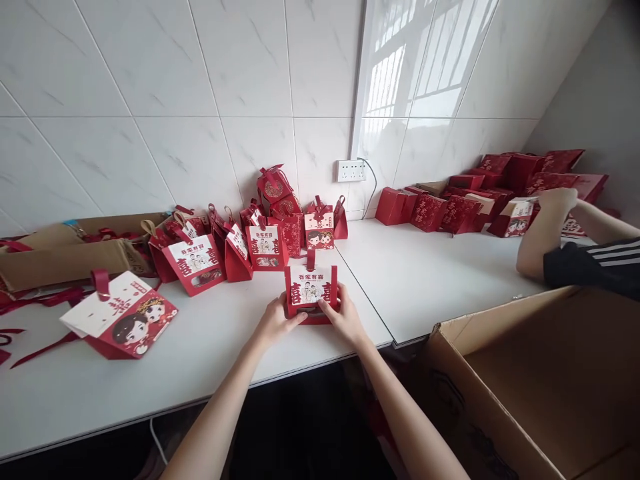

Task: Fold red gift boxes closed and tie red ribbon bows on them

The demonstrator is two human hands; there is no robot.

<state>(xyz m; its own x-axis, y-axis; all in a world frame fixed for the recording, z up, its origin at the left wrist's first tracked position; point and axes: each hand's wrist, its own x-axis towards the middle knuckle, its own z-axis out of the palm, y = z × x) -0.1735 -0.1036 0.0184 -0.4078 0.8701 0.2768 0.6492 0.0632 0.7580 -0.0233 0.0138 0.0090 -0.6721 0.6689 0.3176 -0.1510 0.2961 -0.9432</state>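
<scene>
Between my two hands stands a red and white gift box [312, 285] with a ribbon loop on top, upright near the table's front edge. My left hand [276, 321] grips its left side, thumb across the lower front. From the other side my right hand [347, 318] closes on it, thumb pressed on the front panel. Just behind it are similar boxes, one with a clear window [267, 248] and one with two cartoon faces [320, 228]. Off to the left, another cartoon-face box [124, 315] leans at a tilt.
A cardboard box of red ribbons [65, 263] lies at the left. Red boxes [463, 212] crowd the back right, where another person's arms [543, 227] reach in. A large open carton [500, 373] stands at the table's front right. Sockets [351, 171] sit on the tiled wall.
</scene>
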